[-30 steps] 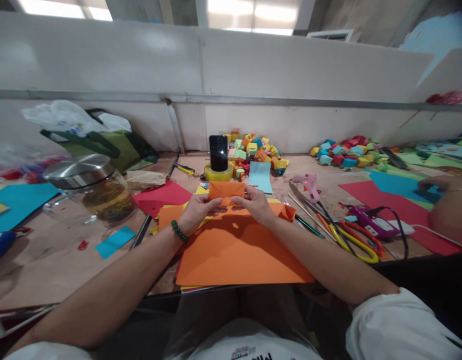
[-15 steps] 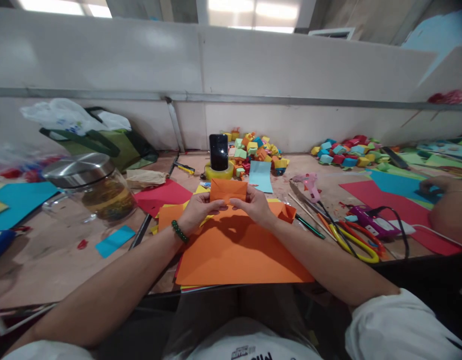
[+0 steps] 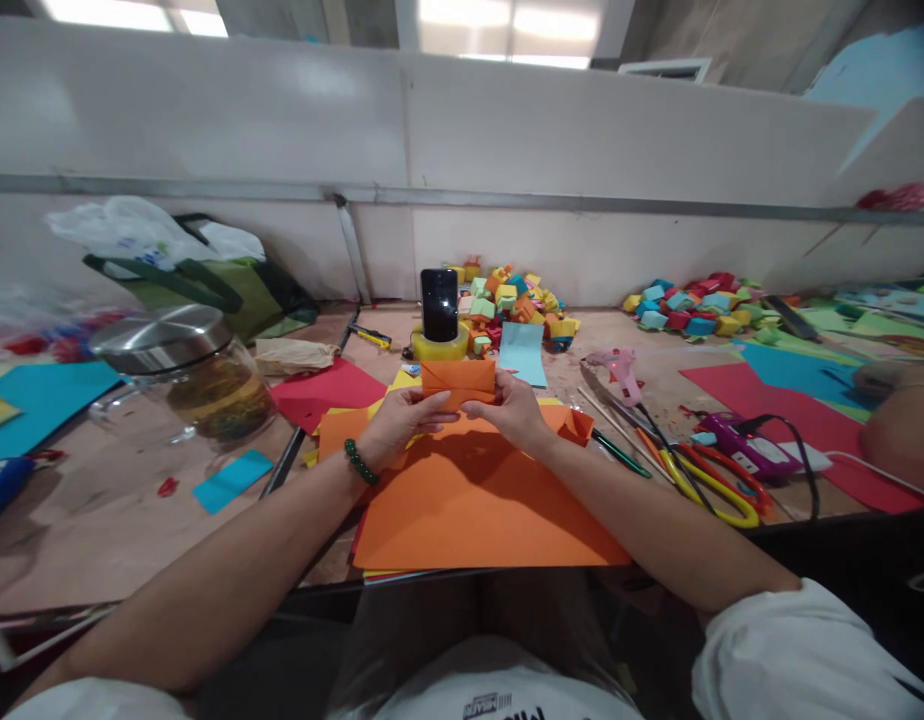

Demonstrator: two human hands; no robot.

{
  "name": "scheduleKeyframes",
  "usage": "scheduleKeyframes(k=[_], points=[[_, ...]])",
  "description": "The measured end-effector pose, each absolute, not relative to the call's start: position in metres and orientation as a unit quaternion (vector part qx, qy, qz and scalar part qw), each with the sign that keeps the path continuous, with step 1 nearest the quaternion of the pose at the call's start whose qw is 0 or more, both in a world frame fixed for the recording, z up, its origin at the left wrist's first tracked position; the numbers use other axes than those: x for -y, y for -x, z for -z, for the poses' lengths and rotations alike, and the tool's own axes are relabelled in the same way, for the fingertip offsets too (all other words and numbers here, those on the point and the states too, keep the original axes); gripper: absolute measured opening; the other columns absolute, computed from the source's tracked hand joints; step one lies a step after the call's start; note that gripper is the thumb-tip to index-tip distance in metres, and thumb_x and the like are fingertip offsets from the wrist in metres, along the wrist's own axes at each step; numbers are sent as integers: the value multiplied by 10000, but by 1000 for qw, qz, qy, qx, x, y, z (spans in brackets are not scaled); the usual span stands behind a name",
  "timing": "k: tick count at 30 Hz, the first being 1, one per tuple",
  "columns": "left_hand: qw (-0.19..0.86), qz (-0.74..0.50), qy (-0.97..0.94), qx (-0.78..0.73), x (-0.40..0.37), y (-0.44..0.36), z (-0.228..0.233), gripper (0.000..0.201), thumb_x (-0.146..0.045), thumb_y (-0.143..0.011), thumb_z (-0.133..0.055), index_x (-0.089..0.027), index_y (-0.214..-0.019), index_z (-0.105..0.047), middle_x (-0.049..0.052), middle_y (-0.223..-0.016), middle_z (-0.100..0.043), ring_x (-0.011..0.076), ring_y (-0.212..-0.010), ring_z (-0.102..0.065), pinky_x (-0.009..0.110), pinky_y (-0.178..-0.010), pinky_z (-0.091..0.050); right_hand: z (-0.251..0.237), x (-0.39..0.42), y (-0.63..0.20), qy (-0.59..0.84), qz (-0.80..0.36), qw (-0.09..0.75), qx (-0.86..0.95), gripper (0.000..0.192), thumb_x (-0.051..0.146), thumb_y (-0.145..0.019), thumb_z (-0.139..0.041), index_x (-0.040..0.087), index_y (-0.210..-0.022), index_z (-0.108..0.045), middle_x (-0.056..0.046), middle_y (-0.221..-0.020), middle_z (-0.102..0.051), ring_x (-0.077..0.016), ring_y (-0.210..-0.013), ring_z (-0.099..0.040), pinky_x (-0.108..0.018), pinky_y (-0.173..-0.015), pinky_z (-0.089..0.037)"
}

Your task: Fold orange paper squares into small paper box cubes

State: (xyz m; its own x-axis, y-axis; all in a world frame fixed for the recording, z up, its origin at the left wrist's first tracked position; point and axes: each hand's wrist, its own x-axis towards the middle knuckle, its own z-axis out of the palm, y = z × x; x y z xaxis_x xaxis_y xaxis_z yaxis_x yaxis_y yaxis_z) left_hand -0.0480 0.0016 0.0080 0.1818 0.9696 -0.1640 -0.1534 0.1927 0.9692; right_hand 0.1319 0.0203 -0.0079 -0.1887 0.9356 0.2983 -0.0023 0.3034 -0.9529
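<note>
Grips folded orange paper (image 3: 459,376) at both ends with left hand (image 3: 394,426) and right hand (image 3: 517,412), holding it above a large orange sheet (image 3: 492,520), before an upright smartphone (image 3: 439,303).

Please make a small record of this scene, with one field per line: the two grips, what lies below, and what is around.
Left grip: bare hand, pinching a small folded orange paper piece
Right grip: bare hand, pinching the same piece
Below: large flat orange paper sheet
Left: clear glass jar with round metal lid
Right: pink plastic glue gun
Beyond: upright black rectangular phone; pile of small multicoloured folded-paper shapes
</note>
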Motion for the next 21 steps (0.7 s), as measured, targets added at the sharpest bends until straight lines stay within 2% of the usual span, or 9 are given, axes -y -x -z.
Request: scheduleKeyframes(k=[5,8,12,16,21], points=[[624,-466,-438,-449,-3,47,-6,261,-316,-684,-822,-118,-808,-704,106,-825,-767,188,-759,-737,184,-582,-506,8,-24,-133,363,-517,498,594,449,404,-586,-818,186,-926,-623,-2,-802,-707,-132,-625,-661,-281,-637,-574],[623,-474,-443,-437,-3,48,-7,259,-296,-694,-815,-113,-845,-711,118,-875,-767,206,-793,-741,195,-598,-516,9,-28,-134,372,-570,489,545,468,471,-561,-826,182,-853,-601,0,-759,-708,-127,-587,-676,-264,-626,-574],[624,-482,-439,-431,-2,47,-10,270,-275,-677,-824,-118,-869,-716,111,-868,-768,202,-783,-742,188,-597,-518,10,-29,-134,373,-587,501,516,503,524,-506,-840,178,-760,-577,2,-715,-697,-134,-581,-688,-266,-647,-579],[623,-486,-430,-437,0,48,-13,268,-266,-639,-842,-120,-827,-718,93,-820,-766,179,-744,-737,180,-607,-519,10,-27,-134,367,-579,507,523,503,531,-518,-834,177,-790,-604,-6,-747,-705,-144,-606,-698,-276,-655,-587],[619,-471,-450,-439,-2,50,-11,368,-305,-557,-876,-120,-835,-721,98,-904,-762,177,-709,-731,174,-542,-488,7,-26,-136,358,-595,480,537,468,461,-526,-847,188,-857,-660,-16,-865,-722,-132,-639,-682,-255,-588,-593]])
